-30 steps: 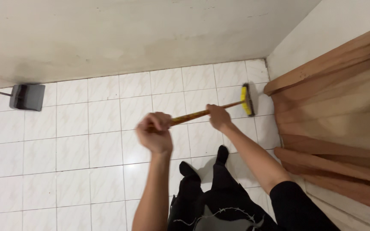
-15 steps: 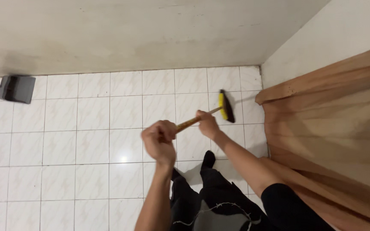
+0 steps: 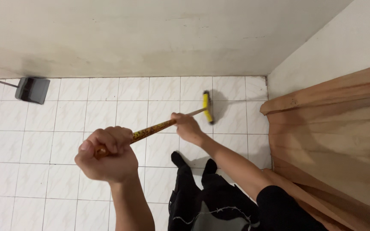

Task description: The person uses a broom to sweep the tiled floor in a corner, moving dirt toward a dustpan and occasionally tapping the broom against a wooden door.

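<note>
Sweeping white floor (image 3: 65, 128) with broom (image 3: 207, 107) near curtain (image 3: 335, 141). Left hand (image 3: 105, 156) and right hand (image 3: 186, 126) both gripping stick. Dustpan (image 3: 33, 90) far from curtain, not used yet.

open tiled floor (image 3: 43, 141) leftward, curtain (image 3: 335, 141) crowding right, wall (image 3: 150, 34) ahead

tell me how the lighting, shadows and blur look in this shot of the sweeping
Head view: soft, even indoor light; a faint glare patch on the floor tiles; the broom head throws a soft shadow to its right; the feet cast dim shadows; the left hand, nearest the camera, looks large and slightly soft; the dustpan is sharp; the wall lines slant from the wide lens.
</note>
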